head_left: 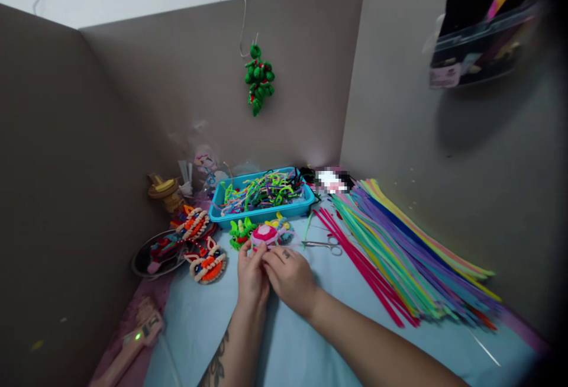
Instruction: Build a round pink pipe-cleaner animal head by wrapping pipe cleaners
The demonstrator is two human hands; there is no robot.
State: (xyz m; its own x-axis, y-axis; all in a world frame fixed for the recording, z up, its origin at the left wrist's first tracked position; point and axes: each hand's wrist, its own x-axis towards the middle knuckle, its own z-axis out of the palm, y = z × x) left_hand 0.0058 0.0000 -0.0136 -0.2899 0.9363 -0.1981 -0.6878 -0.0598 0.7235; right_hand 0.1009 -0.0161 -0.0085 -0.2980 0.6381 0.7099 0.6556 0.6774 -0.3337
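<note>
My left hand (251, 273) and my right hand (289, 274) meet over the light blue table cover (293, 339), fingers pinched together on a pink and white fuzzy pipe-cleaner piece (264, 234). Both hands are closed on it. Just behind it lie a green fuzzy figure (240, 232) and a yellow and blue one (280, 222). Small scissors (323, 245) lie just right of my right hand.
A blue tray (222, 212) of tangled pipe cleaners stands at the back. Long straight pipe cleaners (408, 257) fan out on the right. Orange woven figures (206, 261), a metal dish (141, 263) and a pink glue gun (133, 339) are on the left. A green figure (259, 79) hangs on the cardboard wall.
</note>
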